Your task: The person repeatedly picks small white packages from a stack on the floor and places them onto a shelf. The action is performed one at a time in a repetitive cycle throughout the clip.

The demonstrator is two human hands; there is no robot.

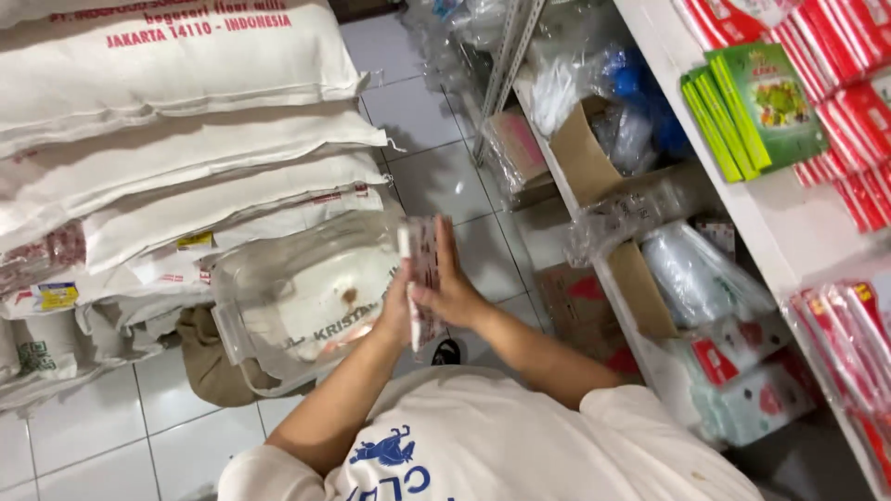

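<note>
While the thin stack of flat sachets (419,278) stands on edge in front of the person's chest, it is pressed between both palms: the right hand (452,283) lies flat against its right face with fingers straight and pointing away from the body, and the left hand (397,311), mostly hidden behind the stack, presses from the other side. The sachets are glossy, rectangular, white with a red pattern. Just left of the hands sits a clear, crinkled plastic bag (306,301), open and sagging. Behind it lie stacked white woven sacks (176,139), soft and pillow-shaped. To the right, a white shelf (789,232) carries red and green flat packets (756,107). The floor (436,176) is pale glazed tile.
</note>
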